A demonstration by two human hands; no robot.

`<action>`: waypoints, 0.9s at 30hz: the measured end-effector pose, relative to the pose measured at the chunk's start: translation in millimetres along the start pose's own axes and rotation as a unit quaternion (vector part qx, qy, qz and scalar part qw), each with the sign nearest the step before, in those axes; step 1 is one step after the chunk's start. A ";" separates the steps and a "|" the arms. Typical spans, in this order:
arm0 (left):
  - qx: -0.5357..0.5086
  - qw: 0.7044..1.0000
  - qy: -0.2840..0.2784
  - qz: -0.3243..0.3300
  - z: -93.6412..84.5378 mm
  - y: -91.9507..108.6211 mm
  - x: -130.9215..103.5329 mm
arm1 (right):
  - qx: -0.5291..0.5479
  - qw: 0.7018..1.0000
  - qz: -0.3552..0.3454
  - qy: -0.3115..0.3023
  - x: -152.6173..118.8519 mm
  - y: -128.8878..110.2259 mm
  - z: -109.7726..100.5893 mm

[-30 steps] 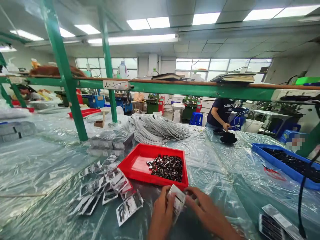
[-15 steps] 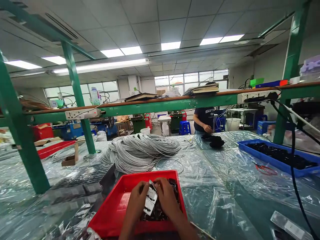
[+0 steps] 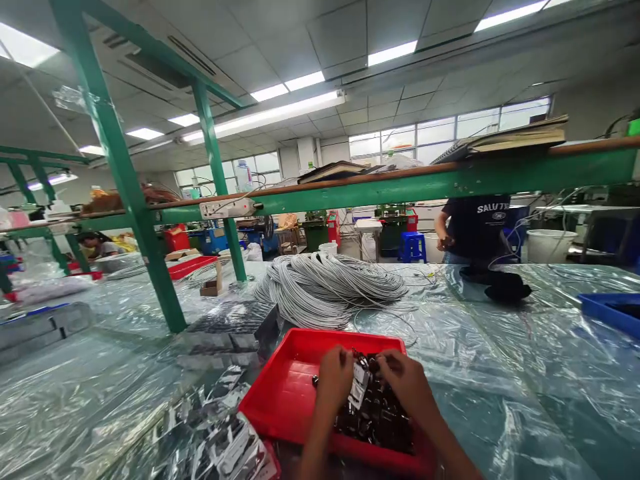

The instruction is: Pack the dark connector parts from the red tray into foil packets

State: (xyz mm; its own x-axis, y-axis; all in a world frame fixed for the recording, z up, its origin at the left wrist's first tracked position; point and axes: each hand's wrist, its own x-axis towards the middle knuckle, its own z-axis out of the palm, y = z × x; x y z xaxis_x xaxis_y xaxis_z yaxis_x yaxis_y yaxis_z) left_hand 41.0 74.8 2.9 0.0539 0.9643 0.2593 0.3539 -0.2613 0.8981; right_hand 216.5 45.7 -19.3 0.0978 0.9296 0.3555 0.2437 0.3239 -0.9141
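Note:
Over the red tray [image 3: 283, 387] both my hands work close together. My left hand [image 3: 336, 379] is closed at the edge of a small white card [image 3: 359, 387] with dark cut-outs or parts on it. Just to the right of the card, my right hand [image 3: 409, 385] has its fingers pinched together; whatever lies between them is too small and dark to make out. Many small black shiny parts [image 3: 373, 423] fill the right side of the tray, below my hands.
Behind the tray lies a big coil of grey cable [image 3: 330, 287]. Flat silvery packets [image 3: 235, 440] are heaped left of it, near a dark open box [image 3: 225, 333]. A green post [image 3: 145, 227] rises at left. Across the table stands a person [image 3: 475, 230] by black cloth [image 3: 507, 287].
The view has swung left, so the tray appears further right. My right hand has come off the white card and moved slightly away from my left, which keeps the card.

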 end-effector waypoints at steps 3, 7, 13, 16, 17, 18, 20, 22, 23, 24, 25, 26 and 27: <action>-0.027 0.999 0.016 -0.021 -7.7 -5.5 4.0 | -0.042 0.998 0.019 0.043 1.7 1.7 -1.9; -0.105 0.992 -0.063 -0.034 -14.2 -0.1 -1.3 | -0.067 0.997 0.023 0.032 -1.1 -4.4 10.7; -0.141 0.978 -0.153 -0.017 -15.7 15.5 -8.4 | 0.093 0.994 0.062 -0.019 -2.4 -14.9 18.1; -0.128 0.977 -0.170 0.000 -19.1 19.4 -10.1 | 0.077 0.996 0.031 0.026 -1.8 -19.9 13.0; -0.122 0.977 -0.172 0.008 -20.1 20.2 -10.5 | 0.073 0.996 0.025 0.039 -1.9 -21.3 12.3; -0.118 0.978 -0.173 0.017 -21.1 21.0 -10.9 | 0.072 0.996 0.023 0.049 -2.2 -22.4 12.4; -0.111 0.978 -0.174 0.039 -22.4 22.4 -11.6 | 0.083 0.995 0.027 0.056 -3.3 -23.2 15.3; -0.112 0.976 -0.179 0.059 -23.2 23.9 -12.6 | 0.119 0.991 0.046 0.048 -4.9 -21.8 20.7; -0.115 0.974 -0.184 0.067 -23.2 24.6 -13.1 | 0.148 0.986 0.061 0.039 -5.7 -20.2 23.7; -0.120 0.972 -0.189 0.074 -23.0 25.2 -13.8 | 0.178 0.981 0.080 0.021 -6.3 -18.2 26.5; -0.124 0.971 -0.190 0.080 -22.3 25.4 -14.3 | 0.198 0.975 0.099 -0.003 -6.8 -16.0 28.6; -0.126 0.970 -0.190 0.084 -21.3 25.2 -14.8 | 0.195 0.974 0.111 -0.027 -6.9 -13.8 29.9; -0.126 0.970 -0.189 0.085 -19.8 24.6 -15.0 | 0.171 0.978 0.112 -0.044 -6.8 -12.0 30.0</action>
State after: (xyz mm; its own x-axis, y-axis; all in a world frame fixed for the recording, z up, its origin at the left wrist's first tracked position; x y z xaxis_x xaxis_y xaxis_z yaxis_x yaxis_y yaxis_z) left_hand 30.4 53.0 28.1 0.4463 0.8412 0.3054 0.0726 -0.3741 0.9245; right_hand 184.0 40.8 -16.5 0.0253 0.9907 0.1341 -0.1120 0.1361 -0.9843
